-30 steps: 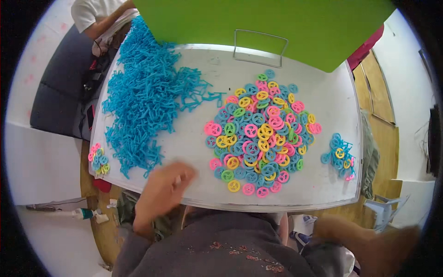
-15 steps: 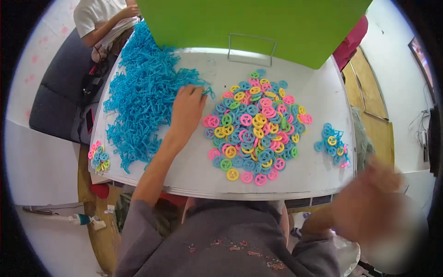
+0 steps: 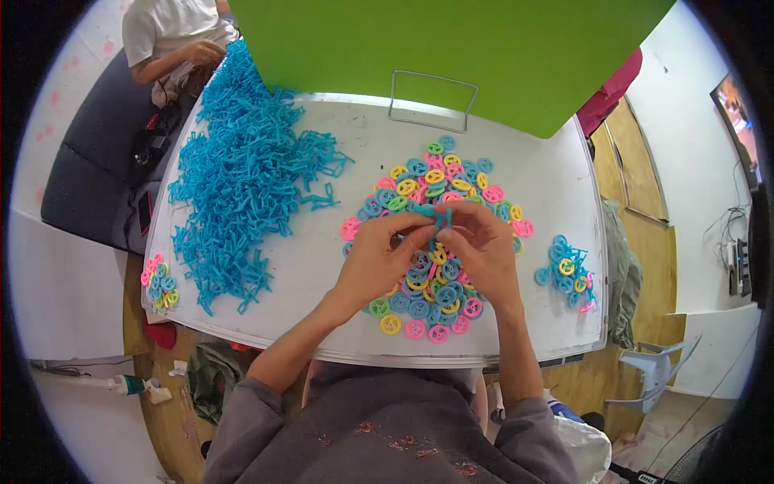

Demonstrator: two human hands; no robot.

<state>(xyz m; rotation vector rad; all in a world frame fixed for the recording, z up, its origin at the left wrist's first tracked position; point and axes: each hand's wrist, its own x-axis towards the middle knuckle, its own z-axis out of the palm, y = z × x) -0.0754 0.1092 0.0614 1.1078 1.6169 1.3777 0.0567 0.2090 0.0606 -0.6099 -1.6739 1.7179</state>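
Observation:
Both hands meet above a heap of small plastic wheels in pink, yellow, green and blue. My left hand and my right hand pinch a small blue plastic piece between their fingertips. The fingers cover much of it, so I cannot make out whether a wheel is joined to it. To the left lies a large pile of blue plastic frame pieces, with a few loose ones lying toward the wheels.
A small cluster of blue frames with wheels lies at the table's right; a little group of wheels sits at its left corner. A green panel with a wire stand rises behind. Another person sits at the far left.
My left hand has left the blue pile and come right, over the wheels. My right hand has swung in from the lower right to meet it.

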